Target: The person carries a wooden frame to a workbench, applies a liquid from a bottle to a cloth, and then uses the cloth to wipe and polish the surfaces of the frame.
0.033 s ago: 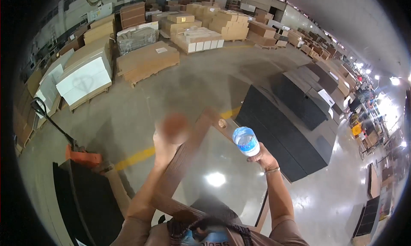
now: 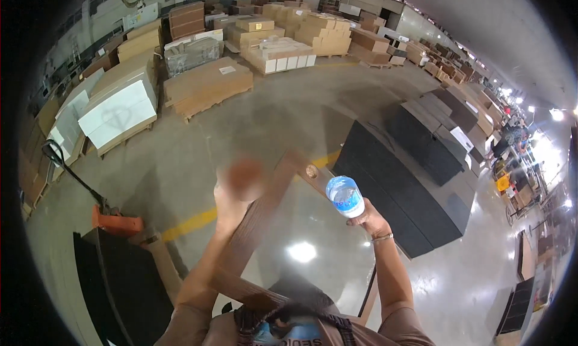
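In my right hand [image 2: 374, 219] is a blue-and-white cup-like plastic container [image 2: 347, 198], its round top facing up and something pale or clear inside. My fingers close around its lower right side. My left hand [image 2: 229, 210] is raised with its fingers around a round reddish-brown thing [image 2: 244, 174]; a blur covers it, so its kind cannot be told. Below and between my hands stands a brown wooden frame [image 2: 253, 228]. One of its bars runs beside my left forearm. On the far bar, a pale round spot [image 2: 311, 171] shows just left of the container.
A dark stack of panels [image 2: 409, 189] rises close on the right. On the left, a pallet jack [image 2: 114, 216] with an orange base stands by black panels [image 2: 129, 286]. Beyond a yellow floor line [image 2: 189, 224] are a brown board stack [image 2: 211, 84] and several loaded pallets.
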Available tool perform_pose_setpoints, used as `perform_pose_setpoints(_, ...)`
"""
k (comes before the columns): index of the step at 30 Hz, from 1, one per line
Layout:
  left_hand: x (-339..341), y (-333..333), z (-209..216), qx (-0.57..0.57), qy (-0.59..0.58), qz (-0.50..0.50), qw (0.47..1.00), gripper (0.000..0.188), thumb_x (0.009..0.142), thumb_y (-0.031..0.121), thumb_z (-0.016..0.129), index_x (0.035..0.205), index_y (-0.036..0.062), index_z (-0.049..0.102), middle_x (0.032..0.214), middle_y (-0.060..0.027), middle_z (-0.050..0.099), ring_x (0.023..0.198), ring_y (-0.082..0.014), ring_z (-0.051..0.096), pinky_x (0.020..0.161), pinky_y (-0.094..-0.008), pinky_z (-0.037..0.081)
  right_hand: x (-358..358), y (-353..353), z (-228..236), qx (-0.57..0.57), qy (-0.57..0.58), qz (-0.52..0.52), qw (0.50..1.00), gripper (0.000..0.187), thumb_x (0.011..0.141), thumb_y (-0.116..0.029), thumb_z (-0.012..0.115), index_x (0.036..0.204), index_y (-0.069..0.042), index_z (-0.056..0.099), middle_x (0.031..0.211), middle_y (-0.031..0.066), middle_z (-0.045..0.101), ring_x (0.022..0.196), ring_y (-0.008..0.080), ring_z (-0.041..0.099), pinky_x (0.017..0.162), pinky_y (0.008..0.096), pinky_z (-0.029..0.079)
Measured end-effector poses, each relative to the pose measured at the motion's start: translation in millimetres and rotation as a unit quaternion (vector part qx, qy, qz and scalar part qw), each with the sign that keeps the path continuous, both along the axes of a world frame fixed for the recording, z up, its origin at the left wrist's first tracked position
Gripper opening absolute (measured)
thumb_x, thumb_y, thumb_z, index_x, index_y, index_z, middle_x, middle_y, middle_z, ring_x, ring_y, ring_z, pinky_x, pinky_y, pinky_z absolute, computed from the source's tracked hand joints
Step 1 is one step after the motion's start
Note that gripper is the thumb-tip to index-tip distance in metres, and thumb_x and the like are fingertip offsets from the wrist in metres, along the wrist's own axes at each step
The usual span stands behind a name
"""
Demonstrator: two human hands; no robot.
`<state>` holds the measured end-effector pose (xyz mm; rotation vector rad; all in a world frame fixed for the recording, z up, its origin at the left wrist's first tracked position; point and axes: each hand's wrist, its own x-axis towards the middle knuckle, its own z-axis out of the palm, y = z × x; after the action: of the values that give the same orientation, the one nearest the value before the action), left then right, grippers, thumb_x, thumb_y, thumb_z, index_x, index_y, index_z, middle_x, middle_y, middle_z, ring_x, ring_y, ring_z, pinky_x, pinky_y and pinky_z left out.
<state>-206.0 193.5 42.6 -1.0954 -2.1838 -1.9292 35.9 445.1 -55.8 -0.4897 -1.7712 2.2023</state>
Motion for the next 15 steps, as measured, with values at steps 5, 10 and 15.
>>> perform_pose_setpoints(5,-147,97,-53,0.066,-0.029,0.008,0.997,0.037,0.075,0.019,0.074,0.105,0.0017,0.06,0.096,-0.0064,0.068,0.088,-0.0127,0.063,0.08,-0.0279,0.049,-136,100,4,0.047,0.019,0.0,0.999,0.049,0.051,0.003,0.077,0.098,-0.002,0.063,0.085,-0.0036,0.058,0.077,0.0099,0.054,0.071,0.0267,0.048)
perform_pose_setpoints(10,-261,215,-56,0.113,-0.115,-0.014,0.987,0.054,0.066,0.005,0.077,0.115,-0.0012,0.054,0.103,-0.0084,0.064,0.094,-0.0147,0.061,0.085,-0.0298,0.048,-247,224,8,0.014,0.011,0.028,0.999,0.058,0.049,0.001,0.082,0.104,-0.003,0.064,0.094,-0.0023,0.063,0.087,0.0113,0.056,0.08,0.0274,0.048)
perform_pose_setpoints(15,-372,333,-63,0.166,-0.18,-0.064,0.968,0.058,0.063,0.001,0.077,0.116,-0.0022,0.053,0.104,-0.0082,0.063,0.095,-0.0148,0.06,0.087,-0.0297,0.047,-352,334,8,0.073,-0.049,0.01,0.996,0.065,0.049,0.002,0.082,0.111,-0.003,0.063,0.102,-0.0018,0.064,0.095,0.0138,0.057,0.092,0.0299,0.043)
